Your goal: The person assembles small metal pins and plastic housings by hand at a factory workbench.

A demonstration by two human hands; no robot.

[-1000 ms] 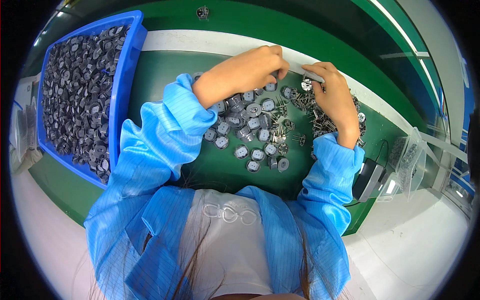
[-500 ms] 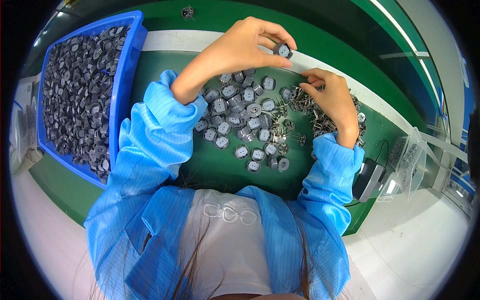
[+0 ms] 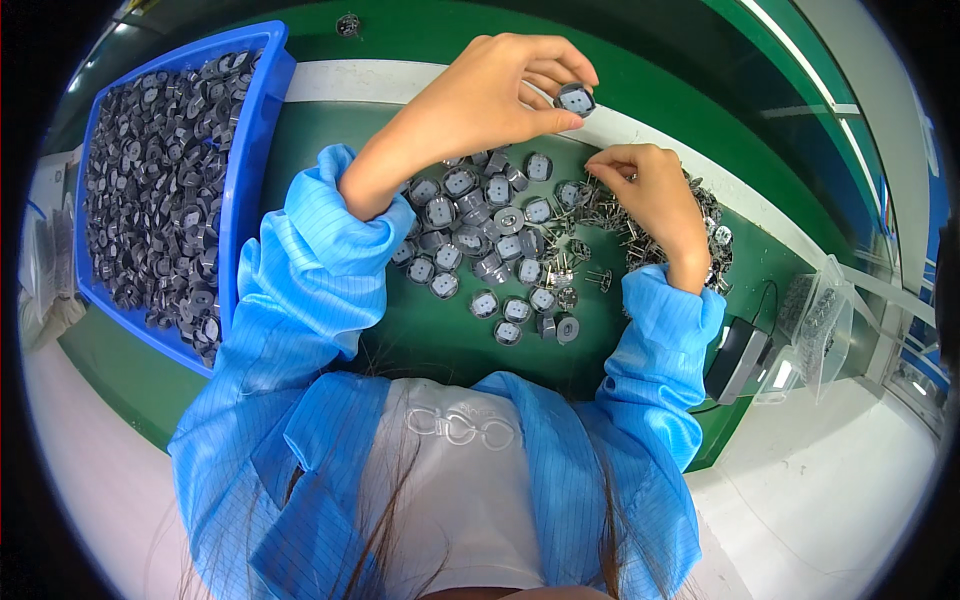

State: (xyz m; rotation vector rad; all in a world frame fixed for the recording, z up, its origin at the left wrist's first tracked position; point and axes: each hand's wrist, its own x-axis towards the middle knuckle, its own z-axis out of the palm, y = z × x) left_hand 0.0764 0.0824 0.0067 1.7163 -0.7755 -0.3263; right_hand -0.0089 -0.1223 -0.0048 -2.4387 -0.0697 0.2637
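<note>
My left hand (image 3: 500, 88) is raised above the far edge of the table, its thumb and fingers closed on a round black part with a pale grey face (image 3: 574, 99). My right hand (image 3: 655, 190) is nearby at the right, fingertips pinched together beside a heap of small metal pieces with pins (image 3: 634, 240). Anything between those fingertips is too small to make out. Under and in front of the hands, a loose group of round dark parts with grey faces (image 3: 470, 238) lies on the green table (image 3: 420, 340). Some lie face up, others on their sides.
A blue bin (image 3: 232, 200) full of similar dark parts stands at the left. Beyond a white rail (image 3: 350, 82) runs a green belt (image 3: 430, 28) carrying one small part (image 3: 347, 25). At the right are a black box-shaped device (image 3: 738, 358) and a clear plastic container (image 3: 815, 330).
My right hand has moved slightly left, its fingertips closer together. The part in my left hand has tilted, showing more of its face. The small part on the belt has shifted left.
</note>
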